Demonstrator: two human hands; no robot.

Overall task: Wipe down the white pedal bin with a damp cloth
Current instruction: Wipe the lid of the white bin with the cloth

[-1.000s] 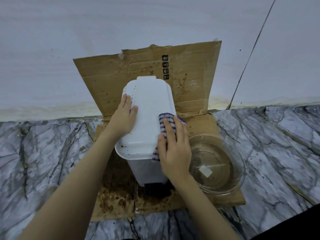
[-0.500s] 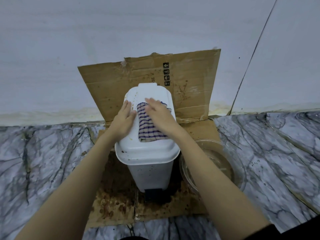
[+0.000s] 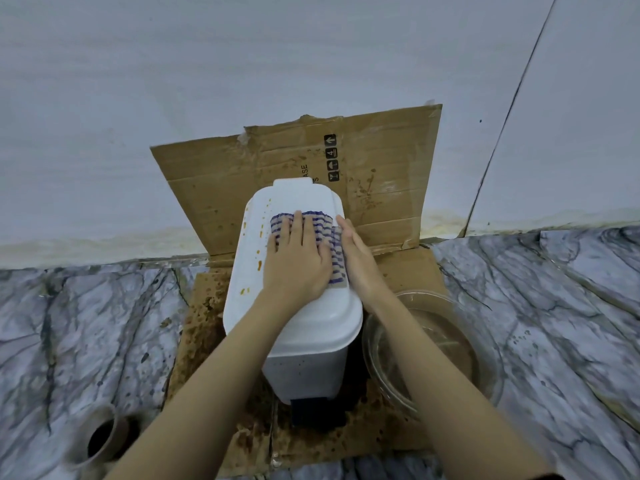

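l hand point(image 3: 294, 261) flat on cloth point(image 3: 320, 223) atop bin lid point(image 3: 311, 323); r hand point(image 3: 360, 258) prob. touching cloth edge.

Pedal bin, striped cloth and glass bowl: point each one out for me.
pedal bin point(image 3: 294, 327), head view, on the bare front part of its white lid.
striped cloth point(image 3: 320, 221), head view, on the fabric beyond the fingers.
glass bowl point(image 3: 491, 368), head view, on its right rim.
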